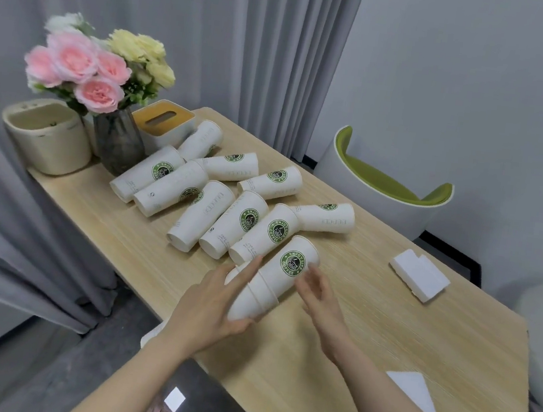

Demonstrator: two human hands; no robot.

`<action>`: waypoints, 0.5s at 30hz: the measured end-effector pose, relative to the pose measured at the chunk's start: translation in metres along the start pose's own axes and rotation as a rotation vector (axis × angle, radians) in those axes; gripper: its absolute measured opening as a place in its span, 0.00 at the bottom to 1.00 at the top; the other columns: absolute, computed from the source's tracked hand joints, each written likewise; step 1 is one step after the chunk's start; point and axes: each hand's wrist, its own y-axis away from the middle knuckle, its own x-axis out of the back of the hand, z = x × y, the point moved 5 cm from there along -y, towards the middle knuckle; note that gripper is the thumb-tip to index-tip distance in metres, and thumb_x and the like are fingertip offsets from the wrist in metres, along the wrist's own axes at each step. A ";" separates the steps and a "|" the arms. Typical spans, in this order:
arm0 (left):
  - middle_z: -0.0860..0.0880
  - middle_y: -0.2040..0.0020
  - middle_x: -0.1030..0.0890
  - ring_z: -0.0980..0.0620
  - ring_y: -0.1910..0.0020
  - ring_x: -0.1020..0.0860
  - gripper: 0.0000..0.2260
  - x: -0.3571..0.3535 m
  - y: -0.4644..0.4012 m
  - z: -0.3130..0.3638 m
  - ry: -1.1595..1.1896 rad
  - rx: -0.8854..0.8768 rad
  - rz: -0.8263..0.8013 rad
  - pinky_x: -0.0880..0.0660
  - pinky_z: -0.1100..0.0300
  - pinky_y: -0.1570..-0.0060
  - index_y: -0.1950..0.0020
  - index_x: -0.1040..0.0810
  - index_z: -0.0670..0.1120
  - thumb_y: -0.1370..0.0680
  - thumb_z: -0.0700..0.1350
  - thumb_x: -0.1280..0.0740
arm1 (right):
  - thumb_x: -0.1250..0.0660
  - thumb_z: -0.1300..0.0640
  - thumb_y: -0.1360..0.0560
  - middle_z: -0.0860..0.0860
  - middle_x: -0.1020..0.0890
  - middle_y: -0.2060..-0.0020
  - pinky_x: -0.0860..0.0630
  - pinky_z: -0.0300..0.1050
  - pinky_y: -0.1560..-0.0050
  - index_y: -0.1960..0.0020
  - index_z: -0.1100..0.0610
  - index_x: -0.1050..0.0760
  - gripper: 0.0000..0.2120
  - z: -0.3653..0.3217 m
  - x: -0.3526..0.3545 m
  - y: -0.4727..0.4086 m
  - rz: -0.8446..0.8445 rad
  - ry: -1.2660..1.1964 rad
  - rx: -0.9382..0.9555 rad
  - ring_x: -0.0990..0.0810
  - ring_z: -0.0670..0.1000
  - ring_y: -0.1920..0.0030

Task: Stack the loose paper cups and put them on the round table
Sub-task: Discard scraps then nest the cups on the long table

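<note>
left hand point(215, 305) cups the nested stack point(270, 281), right hand point(316, 289) open beside it; cups prob light, thin, crushable, so grip mid-wall w/ gentle squeeze.

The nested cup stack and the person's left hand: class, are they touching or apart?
Touching. The head view shows the left hand cradling the nested cup stack, fingers along its side, thumb under its lower end.

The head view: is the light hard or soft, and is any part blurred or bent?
Head view: soft even light, only faint shadows under the cups; the right hand is slightly motion-blurred; wide-angle distortion bends the curtain and table edge.
</note>
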 end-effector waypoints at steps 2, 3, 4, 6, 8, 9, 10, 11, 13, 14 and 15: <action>0.51 0.29 0.38 0.50 0.32 0.34 0.46 0.004 0.002 -0.006 -0.004 0.019 0.000 0.27 0.56 0.46 0.27 0.67 0.64 0.28 0.62 0.33 | 0.28 0.48 0.28 0.47 0.35 0.29 0.40 0.48 0.28 0.33 0.41 0.33 0.27 -0.009 0.012 -0.021 0.072 0.230 0.117 0.37 0.45 0.29; 0.51 0.29 0.38 0.50 0.32 0.35 0.45 0.006 0.003 -0.008 -0.002 0.027 -0.003 0.27 0.56 0.46 0.27 0.67 0.64 0.28 0.62 0.33 | 0.27 0.50 0.29 0.49 0.38 0.27 0.43 0.51 0.26 0.31 0.42 0.33 0.29 -0.012 0.016 -0.032 0.088 0.345 0.152 0.41 0.49 0.27; 0.51 0.29 0.38 0.51 0.32 0.35 0.45 0.006 0.005 -0.009 -0.002 0.033 -0.009 0.28 0.56 0.45 0.27 0.67 0.65 0.28 0.62 0.34 | 0.26 0.51 0.29 0.51 0.41 0.26 0.46 0.54 0.26 0.30 0.43 0.34 0.31 -0.014 0.019 -0.042 0.089 0.445 0.165 0.45 0.51 0.25; 0.51 0.30 0.39 0.50 0.32 0.35 0.45 0.008 0.006 -0.013 -0.001 0.041 -0.017 0.27 0.56 0.45 0.28 0.68 0.65 0.28 0.61 0.34 | 0.25 0.52 0.30 0.54 0.46 0.24 0.48 0.58 0.26 0.28 0.43 0.35 0.33 -0.014 0.021 -0.060 0.060 0.591 0.146 0.49 0.54 0.24; 0.51 0.29 0.39 0.50 0.32 0.35 0.45 0.009 0.008 -0.017 -0.005 0.046 -0.024 0.27 0.56 0.45 0.28 0.69 0.67 0.28 0.61 0.34 | 0.26 0.53 0.29 0.55 0.46 0.24 0.49 0.58 0.26 0.28 0.42 0.36 0.34 -0.013 0.020 -0.073 0.009 0.652 0.106 0.50 0.54 0.24; 0.51 0.29 0.40 0.51 0.32 0.36 0.45 0.010 0.009 -0.020 -0.012 0.046 -0.027 0.27 0.56 0.45 0.29 0.69 0.68 0.28 0.62 0.34 | 0.26 0.53 0.29 0.55 0.45 0.24 0.49 0.57 0.26 0.28 0.42 0.36 0.34 -0.012 0.018 -0.079 -0.015 0.655 0.089 0.49 0.54 0.24; 0.51 0.28 0.41 0.51 0.32 0.36 0.45 0.011 0.010 -0.023 -0.019 0.046 -0.030 0.27 0.57 0.45 0.29 0.70 0.69 0.28 0.62 0.35 | 0.26 0.54 0.29 0.54 0.43 0.24 0.49 0.57 0.26 0.28 0.42 0.35 0.33 -0.012 0.016 -0.083 -0.030 0.656 0.081 0.47 0.54 0.24; 0.51 0.28 0.41 0.51 0.32 0.36 0.45 0.012 0.011 -0.026 -0.024 0.048 -0.032 0.27 0.57 0.46 0.30 0.70 0.69 0.28 0.62 0.35 | 0.26 0.55 0.30 0.53 0.41 0.25 0.48 0.57 0.26 0.29 0.42 0.33 0.32 -0.012 0.014 -0.087 -0.031 0.665 0.081 0.45 0.53 0.25; 0.51 0.28 0.41 0.51 0.31 0.36 0.45 0.015 0.012 -0.033 -0.024 0.061 -0.033 0.28 0.58 0.46 0.29 0.71 0.68 0.28 0.62 0.35 | 0.25 0.55 0.31 0.50 0.34 0.30 0.44 0.54 0.28 0.33 0.42 0.28 0.29 -0.013 0.012 -0.092 0.010 0.708 0.096 0.38 0.51 0.28; 0.51 0.28 0.41 0.51 0.31 0.36 0.45 0.017 0.013 -0.036 -0.024 0.067 -0.033 0.27 0.58 0.46 0.30 0.71 0.68 0.28 0.62 0.35 | 0.25 0.55 0.32 0.50 0.31 0.34 0.42 0.51 0.30 0.35 0.42 0.26 0.27 -0.012 0.012 -0.093 0.037 0.733 0.104 0.35 0.51 0.30; 0.51 0.28 0.41 0.51 0.31 0.37 0.45 0.018 0.013 -0.039 -0.026 0.069 -0.033 0.27 0.58 0.46 0.30 0.71 0.69 0.28 0.62 0.35 | 0.25 0.56 0.32 0.49 0.29 0.38 0.41 0.49 0.33 0.37 0.42 0.24 0.25 -0.011 0.012 -0.093 0.059 0.747 0.108 0.33 0.50 0.33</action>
